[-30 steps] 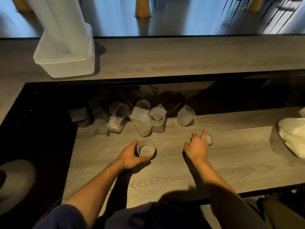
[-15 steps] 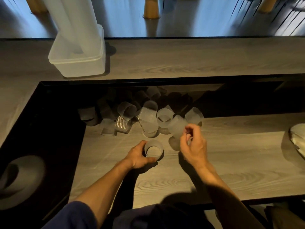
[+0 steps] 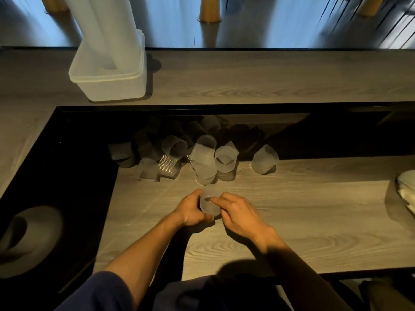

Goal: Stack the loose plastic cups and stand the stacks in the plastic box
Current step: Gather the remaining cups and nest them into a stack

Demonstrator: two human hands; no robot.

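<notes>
Newbie: cup [image 3: 210,204] location wanted, plus what's being done with it. Can't be worked out at a glance lol.

Regular: easy enough. It's a frosted plastic one, held upright over the lower tabletop [image 3: 303,221], left of centre, between both hands. Its left side is wrapped by the left hand [image 3: 190,213], fingers curled and gripping. Its right side is gripped by the right hand [image 3: 239,215], with the fingers [image 3: 216,200] laid over the rim. Whether it's resting on the wood or lifted off can't be told. Same for whether it's one cup or two nested, too blurry.

Newbie: and the others?

Regular: the loose cups [image 3: 202,158] are heaped just behind the hands. Most are tipped on their sides, and a few are lost in shadow further back. A lone cup [image 3: 263,160] is lying on its side a bit apart, right of the heap. The plastic box [image 3: 107,86] is parked on the raised ledge [image 3: 258,75] at back left, well apart from the heap. Two tall stacks [image 3: 119,25] are stood in it, leaning together, tops cut off by the frame.

Newbie: anything else worth noting?

Regular: not much. A white thing [image 3: 406,191] is cropped at the tabletop's right edge and can't be identified. A grey rounded thing [image 3: 29,239] is sat in the dark at lower left. A blue sleeve [image 3: 96,292] is seen on the left arm.
</notes>
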